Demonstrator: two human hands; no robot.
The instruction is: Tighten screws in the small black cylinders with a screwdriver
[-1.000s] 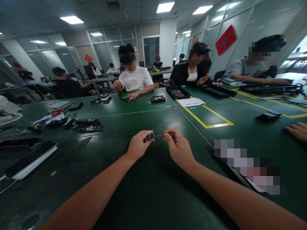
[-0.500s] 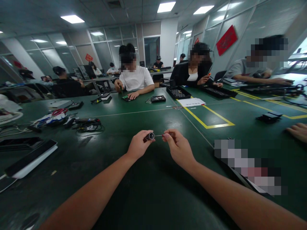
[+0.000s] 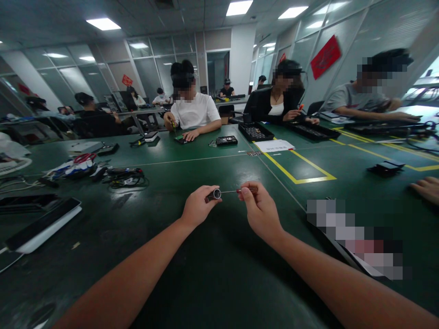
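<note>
My left hand (image 3: 199, 206) is closed round a dark cylindrical part (image 3: 215, 194), whose round, silver-rimmed end faces me. A screwdriver (image 3: 229, 192) with a thin metal shaft and a reddish handle is gripped in my right hand (image 3: 258, 205). Its shaft points left and reaches the side of the cylinder; whether the tip is inside or just touching is hidden. Both hands are held above the green table (image 3: 212, 274).
To the left lie coiled black cables (image 3: 126, 179), red-handled tools (image 3: 85, 158) and a black-and-white box (image 3: 44, 226). On the right are a blurred-out sheet (image 3: 356, 242) and a small black device (image 3: 386, 167). Co-workers sit across the table; another person's hand (image 3: 427, 188) rests at right.
My right hand has moved slightly right and up with the screwdriver, so more of its shaft shows beside the cylinder. My left hand has stayed nearly still.
</note>
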